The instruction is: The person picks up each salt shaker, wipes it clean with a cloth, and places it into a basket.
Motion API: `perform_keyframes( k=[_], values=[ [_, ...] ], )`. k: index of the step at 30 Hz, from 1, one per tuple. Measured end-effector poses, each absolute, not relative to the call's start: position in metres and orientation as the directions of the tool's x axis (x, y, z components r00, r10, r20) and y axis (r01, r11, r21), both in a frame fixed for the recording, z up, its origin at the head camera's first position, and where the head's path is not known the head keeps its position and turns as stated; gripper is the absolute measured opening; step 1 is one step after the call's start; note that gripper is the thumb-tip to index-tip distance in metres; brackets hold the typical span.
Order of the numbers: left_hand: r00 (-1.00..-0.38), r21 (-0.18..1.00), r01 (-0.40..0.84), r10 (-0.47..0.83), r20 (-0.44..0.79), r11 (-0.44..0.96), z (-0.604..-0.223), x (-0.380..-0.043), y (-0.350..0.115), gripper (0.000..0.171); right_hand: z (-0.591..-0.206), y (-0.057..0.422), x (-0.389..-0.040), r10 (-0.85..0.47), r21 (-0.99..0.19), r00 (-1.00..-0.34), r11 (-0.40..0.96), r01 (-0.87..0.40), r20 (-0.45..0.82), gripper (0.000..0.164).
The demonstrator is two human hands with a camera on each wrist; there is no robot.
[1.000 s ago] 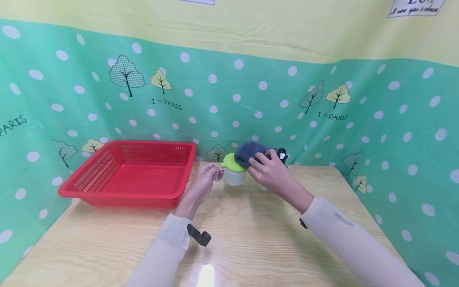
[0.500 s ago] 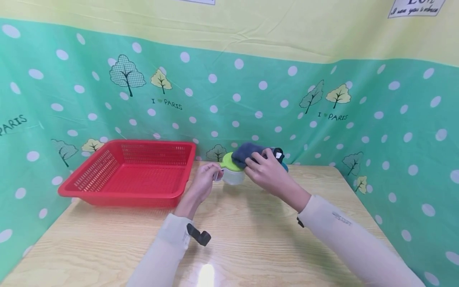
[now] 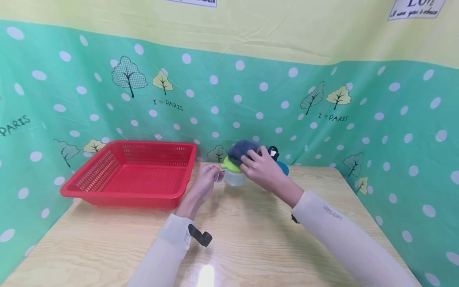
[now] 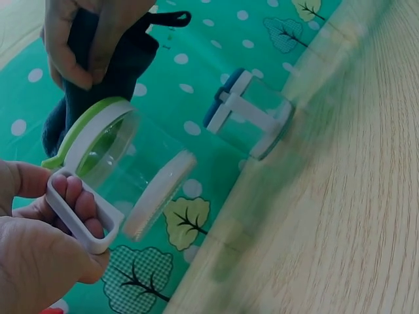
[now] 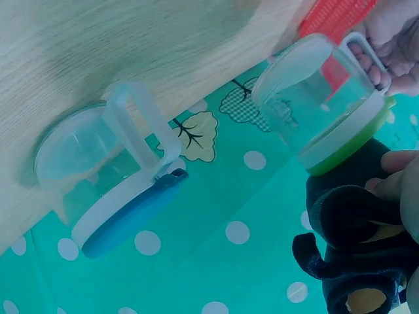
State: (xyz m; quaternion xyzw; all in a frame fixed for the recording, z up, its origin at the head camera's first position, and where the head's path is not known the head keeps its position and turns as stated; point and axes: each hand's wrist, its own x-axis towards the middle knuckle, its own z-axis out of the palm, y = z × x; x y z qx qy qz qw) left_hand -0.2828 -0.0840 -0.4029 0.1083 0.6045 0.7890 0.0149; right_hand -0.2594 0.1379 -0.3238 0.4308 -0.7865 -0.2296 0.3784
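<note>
My left hand (image 3: 204, 183) holds a clear seasoning jar by its white handle (image 4: 82, 212), fingers curled through the loop. The jar (image 3: 234, 179) has a green lid (image 3: 233, 166) and is tilted in the wrist views. With my right hand (image 3: 264, 171) I grip a dark blue plush cloth (image 3: 241, 150) against the green lid. A dark hanging loop (image 5: 311, 258) sticks out from the cloth. Beside them stands a second clear jar (image 5: 98, 176) with a blue lid (image 3: 283, 167) and white handle, touched by neither hand; my right hand mostly hides it in the head view.
A red perforated plastic basket (image 3: 143, 179) stands on the left of the wooden table (image 3: 236, 239). A green and yellow patterned curtain (image 3: 201, 71) hangs behind the table and along both sides.
My right hand has moved a little left with the cloth, across the green lid. More of the blue lid shows behind it. The left hand stays on the jar's handle.
</note>
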Motion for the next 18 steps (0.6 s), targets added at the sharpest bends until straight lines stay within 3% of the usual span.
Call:
perform_keyframes(
  k=[11, 18],
  values=[
    [-0.978, 0.945, 0.130, 0.117, 0.172, -0.298, -0.407, -0.285, -0.081, 0.024, -0.328, 0.146, -0.237, -0.882, 0.727, -0.227, 0.469, -0.502, 0.412, 0.006],
    [-0.975, 0.950, 0.132, 0.135, 0.176, -0.284, -0.407, -0.284, -0.084, 0.023, -0.328, 0.136, -0.242, -0.869, 0.696, -0.270, 0.494, -0.522, 0.414, 0.006]
  ],
)
